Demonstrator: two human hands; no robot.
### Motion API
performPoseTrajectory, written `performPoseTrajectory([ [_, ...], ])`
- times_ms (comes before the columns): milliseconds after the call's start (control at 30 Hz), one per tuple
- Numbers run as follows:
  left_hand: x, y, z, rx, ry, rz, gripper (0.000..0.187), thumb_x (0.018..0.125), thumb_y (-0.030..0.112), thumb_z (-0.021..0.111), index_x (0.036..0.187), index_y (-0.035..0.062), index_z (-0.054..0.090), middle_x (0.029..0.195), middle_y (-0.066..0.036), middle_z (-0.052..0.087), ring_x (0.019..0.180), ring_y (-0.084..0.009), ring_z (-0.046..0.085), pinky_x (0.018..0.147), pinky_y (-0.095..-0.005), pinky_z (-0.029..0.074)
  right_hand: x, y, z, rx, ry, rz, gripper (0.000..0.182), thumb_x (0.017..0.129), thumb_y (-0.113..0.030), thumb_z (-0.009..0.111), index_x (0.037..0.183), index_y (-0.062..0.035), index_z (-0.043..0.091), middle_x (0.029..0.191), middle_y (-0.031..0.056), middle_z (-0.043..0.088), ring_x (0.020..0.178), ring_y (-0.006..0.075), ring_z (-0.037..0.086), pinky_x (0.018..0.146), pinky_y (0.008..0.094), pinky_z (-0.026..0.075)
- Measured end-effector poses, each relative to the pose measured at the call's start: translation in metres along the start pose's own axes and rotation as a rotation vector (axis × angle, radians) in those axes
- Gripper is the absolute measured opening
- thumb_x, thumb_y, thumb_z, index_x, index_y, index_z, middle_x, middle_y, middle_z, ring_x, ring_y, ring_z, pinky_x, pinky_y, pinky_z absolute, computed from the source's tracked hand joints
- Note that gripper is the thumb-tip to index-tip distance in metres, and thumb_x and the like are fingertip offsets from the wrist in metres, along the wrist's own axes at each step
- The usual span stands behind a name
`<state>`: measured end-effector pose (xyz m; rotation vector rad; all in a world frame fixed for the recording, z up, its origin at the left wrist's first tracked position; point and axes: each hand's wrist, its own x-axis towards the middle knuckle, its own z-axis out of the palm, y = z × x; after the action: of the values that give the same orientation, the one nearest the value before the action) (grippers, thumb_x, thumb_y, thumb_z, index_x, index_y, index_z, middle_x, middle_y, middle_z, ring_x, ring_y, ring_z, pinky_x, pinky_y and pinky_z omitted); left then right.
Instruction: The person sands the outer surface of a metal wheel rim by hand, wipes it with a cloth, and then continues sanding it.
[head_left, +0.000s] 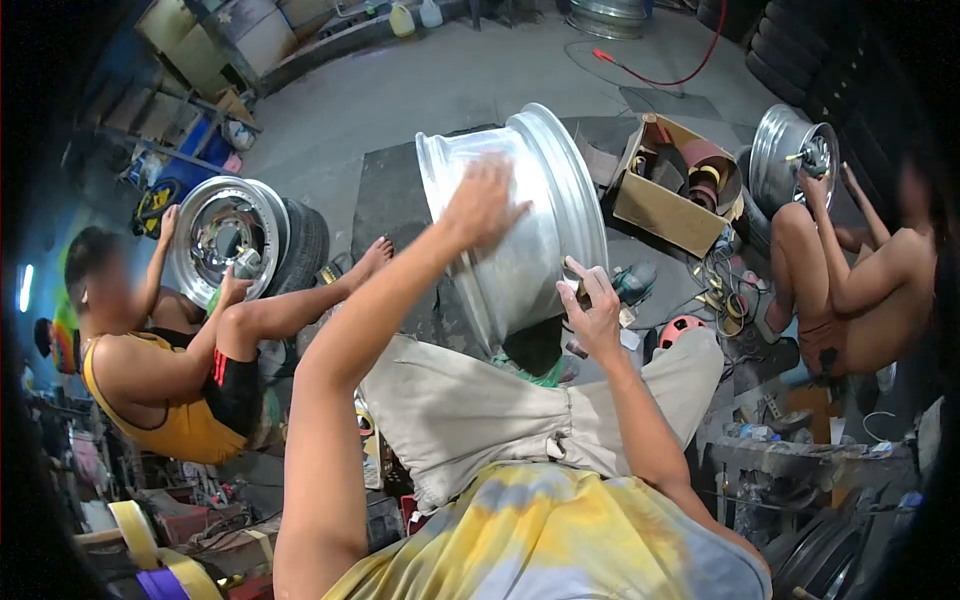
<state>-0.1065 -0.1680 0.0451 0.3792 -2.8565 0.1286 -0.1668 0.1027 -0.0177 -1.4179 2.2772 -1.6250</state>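
Rim (520,272): in the head view we have it standing on edge right in front of us, just beyond our trousers (470,400), its bare barrel facing us and a dark mat (385,205) around it.
Left arm (330,360): rises from the lower left, bends softly at the elbow, then slants up and to the right, the forearm reaching over the rim's left flange.
Left hand (482,200): lies over the upper barrel, blurred, thumb standing out to the right; how far the fingers bend, and whether they have hold of anything, we cannot tell.
Right arm (645,425): comes in from the lower right, elbow bent, forearm slanting up and to the left past our right knee, lower than the left one.
Right hand (595,305): sits at the rim's right flange, fingers pointing up and half bent, thumb near the forefinger; a small pale piece seems to show there, but we cannot tell whether it is gripped.
Box (655,222): open, beyond our right hand, with rolls inside.
Co-workers: one person (190,425) sits to our left and another (880,275) to our right, each beside another rim.
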Motion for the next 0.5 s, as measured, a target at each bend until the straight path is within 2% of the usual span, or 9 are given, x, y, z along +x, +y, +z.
performPoseTrajectory([
  [33, -0.007, 0.027, -0.015, 0.07, -0.069, 0.054, 0.086, 0.106, 0.061, 0.034, 0.154, -0.0105, 0.034, 0.163, -0.03, 0.031, 0.155, -0.0436, 0.024, 0.127, -0.051, 0.021, 0.0, 0.0, -0.001, -0.011, 0.009, 0.006, 0.036, 0.095, -0.017, 0.072, 0.129, -0.0026, 0.069, 0.088, 0.0129, 0.055, 0.073, 0.0282, 0.057, 0.07, 0.0403, 0.049],
  [133, -0.022, 0.036, -0.004, -0.009, 0.014, 0.286, 0.081, 0.106, 0.059, 0.036, 0.153, -0.0067, 0.041, 0.161, -0.026, 0.038, 0.152, -0.0401, 0.033, 0.126, -0.0533, 0.024, -0.001, 0.012, 0.003, -0.03, 0.063, -0.129, 0.035, 0.095, -0.016, 0.072, 0.127, -0.0024, 0.071, 0.086, 0.012, 0.054, 0.073, 0.0272, 0.056, 0.069, 0.0405, 0.048],
  [200, -0.019, 0.007, -0.011, -0.024, -0.015, 0.104, 0.079, 0.107, 0.058, 0.036, 0.151, -0.0068, 0.043, 0.158, -0.026, 0.042, 0.15, -0.0373, 0.037, 0.126, -0.0543, 0.024, -0.006, 0.012, 0.002, -0.038, 0.027, -0.098, 0.035, 0.095, -0.016, 0.073, 0.127, -0.0028, 0.072, 0.086, 0.0119, 0.053, 0.074, 0.0276, 0.056, 0.069, 0.0409, 0.048],
  [267, -0.015, -0.017, -0.037, 0.092, -0.125, -0.207, 0.078, 0.107, 0.057, 0.037, 0.149, -0.0088, 0.044, 0.156, -0.027, 0.044, 0.15, -0.04, 0.037, 0.126, -0.0563, 0.022, -0.006, 0.011, 0.004, -0.044, 0.008, -0.071, 0.035, 0.095, -0.016, 0.073, 0.127, -0.0032, 0.072, 0.086, 0.0118, 0.053, 0.074, 0.0279, 0.057, 0.069, 0.0413, 0.048],
  [333, -0.027, -0.021, -0.043, 0.206, -0.048, -0.124, 0.077, 0.107, 0.057, 0.037, 0.148, -0.0079, 0.045, 0.156, -0.028, 0.044, 0.15, -0.0405, 0.037, 0.126, -0.0545, 0.022, -0.006, 0.012, 0.006, -0.044, -0.015, -0.041, 0.035, 0.094, -0.015, 0.073, 0.128, -0.0042, 0.072, 0.087, 0.012, 0.053, 0.076, 0.0284, 0.058, 0.07, 0.0422, 0.049],
  [400, -0.046, 0.001, -0.051, 0.008, -0.135, 0.144, 0.07, 0.108, 0.053, 0.038, 0.154, 0.0004, 0.043, 0.16, -0.029, 0.038, 0.152, -0.0414, 0.033, 0.128, -0.0519, 0.021, -0.005, 0.011, 0.008, -0.063, -0.007, -0.072, 0.034, 0.095, -0.014, 0.072, 0.128, -0.0045, 0.073, 0.087, 0.0121, 0.054, 0.076, 0.0286, 0.059, 0.071, 0.0425, 0.05],
  [433, -0.05, 0.012, -0.054, -0.067, -0.194, 0.328, 0.059, 0.108, 0.048, 0.042, 0.149, 0.0071, 0.052, 0.159, -0.027, 0.041, 0.15, -0.04, 0.037, 0.127, -0.051, 0.024, -0.005, 0.01, 0.008, -0.083, -0.002, -0.105, 0.034, 0.095, -0.013, 0.072, 0.127, -0.0047, 0.073, 0.088, 0.0121, 0.054, 0.077, 0.0288, 0.059, 0.071, 0.0429, 0.05],
  [467, -0.053, 0.015, -0.06, -0.114, -0.21, 0.49, 0.044, 0.107, 0.039, 0.049, 0.138, 0.0098, 0.063, 0.154, -0.023, 0.049, 0.144, -0.0382, 0.046, 0.124, -0.0495, 0.032, -0.003, 0.009, 0.009, -0.086, -0.004, -0.104, 0.034, 0.095, -0.013, 0.072, 0.127, -0.0047, 0.073, 0.088, 0.0121, 0.054, 0.077, 0.0288, 0.059, 0.071, 0.0429, 0.05],
  [500, -0.049, 0.009, -0.06, -0.119, -0.091, 0.413, 0.04, 0.106, 0.035, 0.053, 0.133, 0.0095, 0.066, 0.152, -0.021, 0.052, 0.14, -0.0374, 0.05, 0.121, -0.0487, 0.036, -0.001, 0.006, 0.009, -0.097, 0.017, -0.125, 0.033, 0.094, -0.013, 0.071, 0.127, -0.0058, 0.073, 0.088, 0.0119, 0.054, 0.077, 0.0288, 0.059, 0.071, 0.0427, 0.05],
])
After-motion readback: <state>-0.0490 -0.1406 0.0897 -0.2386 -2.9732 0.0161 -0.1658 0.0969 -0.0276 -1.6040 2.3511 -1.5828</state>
